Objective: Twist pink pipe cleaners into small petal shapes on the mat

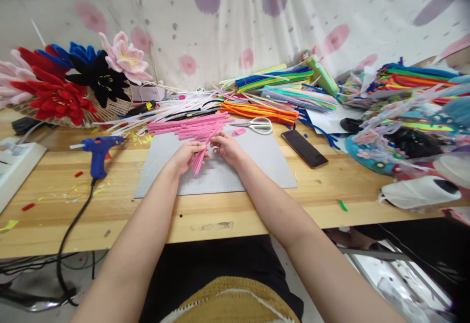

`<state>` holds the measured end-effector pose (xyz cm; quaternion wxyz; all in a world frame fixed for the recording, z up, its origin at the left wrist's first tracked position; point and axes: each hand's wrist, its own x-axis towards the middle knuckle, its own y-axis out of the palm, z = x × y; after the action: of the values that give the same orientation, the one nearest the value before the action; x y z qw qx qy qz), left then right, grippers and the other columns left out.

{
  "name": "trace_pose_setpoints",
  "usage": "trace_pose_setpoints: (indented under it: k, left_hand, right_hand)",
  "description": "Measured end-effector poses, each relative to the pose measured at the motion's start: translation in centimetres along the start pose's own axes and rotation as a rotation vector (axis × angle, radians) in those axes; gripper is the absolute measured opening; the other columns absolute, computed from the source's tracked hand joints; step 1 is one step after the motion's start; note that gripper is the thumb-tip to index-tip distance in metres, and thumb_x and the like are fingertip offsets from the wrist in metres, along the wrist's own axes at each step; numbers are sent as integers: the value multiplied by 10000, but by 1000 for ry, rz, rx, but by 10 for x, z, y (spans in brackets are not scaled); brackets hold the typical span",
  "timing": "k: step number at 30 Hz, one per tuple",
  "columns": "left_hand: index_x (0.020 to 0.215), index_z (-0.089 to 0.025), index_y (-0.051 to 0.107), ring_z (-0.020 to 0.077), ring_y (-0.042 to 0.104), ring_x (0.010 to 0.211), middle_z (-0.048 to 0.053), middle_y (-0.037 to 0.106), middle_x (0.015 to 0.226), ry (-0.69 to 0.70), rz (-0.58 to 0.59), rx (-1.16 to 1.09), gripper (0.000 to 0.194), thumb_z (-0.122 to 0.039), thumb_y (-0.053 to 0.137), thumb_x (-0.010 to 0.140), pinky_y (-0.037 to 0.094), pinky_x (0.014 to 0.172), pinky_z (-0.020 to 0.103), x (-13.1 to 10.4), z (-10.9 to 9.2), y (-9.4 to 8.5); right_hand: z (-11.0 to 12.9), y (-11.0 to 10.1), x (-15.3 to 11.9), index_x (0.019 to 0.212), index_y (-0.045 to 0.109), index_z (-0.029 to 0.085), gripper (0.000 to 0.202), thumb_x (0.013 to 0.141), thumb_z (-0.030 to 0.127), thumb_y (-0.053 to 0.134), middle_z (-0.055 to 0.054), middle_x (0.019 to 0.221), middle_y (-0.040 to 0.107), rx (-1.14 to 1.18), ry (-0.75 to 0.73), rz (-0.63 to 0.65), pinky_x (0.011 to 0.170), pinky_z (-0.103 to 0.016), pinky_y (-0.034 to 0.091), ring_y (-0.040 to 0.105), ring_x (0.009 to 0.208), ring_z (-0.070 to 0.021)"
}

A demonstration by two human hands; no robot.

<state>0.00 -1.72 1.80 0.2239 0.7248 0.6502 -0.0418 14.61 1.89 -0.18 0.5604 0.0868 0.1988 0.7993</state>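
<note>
A small bunch of pink pipe cleaners (pixel 199 160) slants upward over the grey mat (pixel 257 169), gripped near its middle by my left hand (pixel 191 154). The fingers of my right hand (pixel 224 148) are pinched together near the upper part of the bunch; what lies between them is too small to make out. Just behind both hands, more pink pipe cleaners (pixel 172 126) lie in a loose pile across the mat's back edge. A small pink piece (pixel 238 131) rests to the right of the pile.
Scissors (pixel 259 126) and a phone (pixel 304 148) lie right of the hands. A blue glue gun (pixel 98 154) stands at left below fabric flowers (pixel 60 100). Orange pipe cleaners (pixel 260 111) lie behind; a white roll (pixel 420 192) sits at right.
</note>
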Motion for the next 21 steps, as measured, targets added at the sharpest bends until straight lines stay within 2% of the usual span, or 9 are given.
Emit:
trace_pose_setpoints:
  k: [5, 9, 16, 21]
  left_hand:
    - [671, -115, 591, 138, 646, 535, 33, 631, 593, -6, 6, -20, 99, -57, 579, 751, 484, 415, 187, -1, 2, 7]
    - [686, -116, 599, 131, 651, 542, 31, 635, 597, -12, 15, -63, 77, -70, 601, 747, 494, 430, 176, 0, 4, 9]
    - [645, -108, 579, 103, 606, 471, 35, 596, 519, -102, -51, -222, 202, -94, 491, 826, 470, 377, 145, 1, -1, 11]
    - [680, -117, 565, 94, 606, 500, 30, 565, 507, -223, 0, -470, 181, -97, 465, 828, 452, 364, 108, 3, -3, 6]
  right_hand:
    - [-6, 1, 5, 603, 493, 162, 79, 567, 212, 541, 51, 528, 495, 36, 6, -1, 450, -178, 324, 451, 506, -63]
    - [-7, 2, 7, 602, 473, 170, 69, 588, 218, 521, 59, 481, 468, 76, 46, -38, 437, -184, 295, 413, 461, -60]
    - [1, 5, -5, 678, 508, 166, 150, 559, 209, 589, 63, 587, 521, 143, 67, -23, 464, -173, 326, 447, 525, -53]
    - [1, 6, -10, 736, 538, 186, 194, 595, 271, 641, 55, 700, 563, 43, -18, 3, 512, -174, 365, 489, 606, -63]
